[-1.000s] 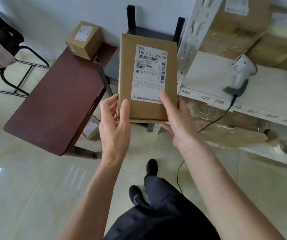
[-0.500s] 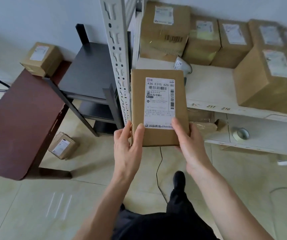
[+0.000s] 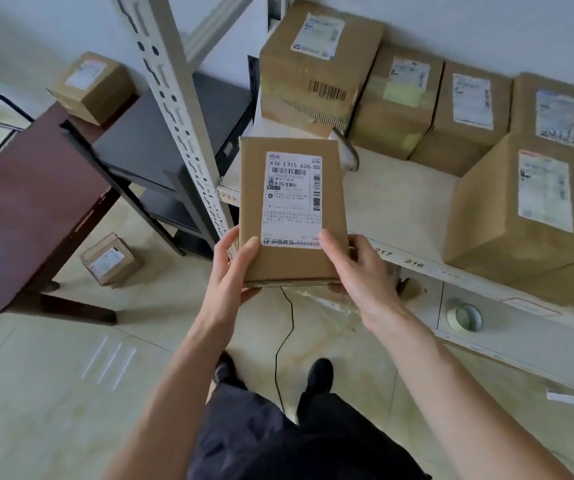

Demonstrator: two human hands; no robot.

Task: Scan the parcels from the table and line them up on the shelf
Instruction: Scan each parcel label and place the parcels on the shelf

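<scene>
closer to the shelf (image 3: 400,199) than half a second ago, both hands carry the flat parcel (image 3: 292,209) at centre frame, its lower edge now over the shelf's numbered front lip, where tags 217 and 216 show. the left hand (image 3: 232,271) clamps the parcel's lower left corner, thumb on top and fingers curled beneath; the right hand (image 3: 355,268) clamps the lower right corner, thumb pressed on the white label (image 3: 292,199), which faces the camera and reads 436 e315 626-80. the parcel is held in the air, label up, not yet resting on the board.

behind it, what appears to be the grey head of a scanner (image 3: 346,150) pokes out at the parcel's upper right corner, mostly hidden. a row of cardboard boxes (image 3: 396,95) lines the back of the shelf across the upper right, with 1 larger box (image 3: 517,209) standing nearer the front at far right. a black cable (image 3: 284,341) hangs to the floor below the parcel. at left stands the dark red table (image 3: 26,202) with 1 small box (image 3: 93,86) on its far end, another small box (image 3: 110,259) lying on the floor beside it. a roll of tape (image 3: 464,317) sits on the lower tier at lower right.
</scene>
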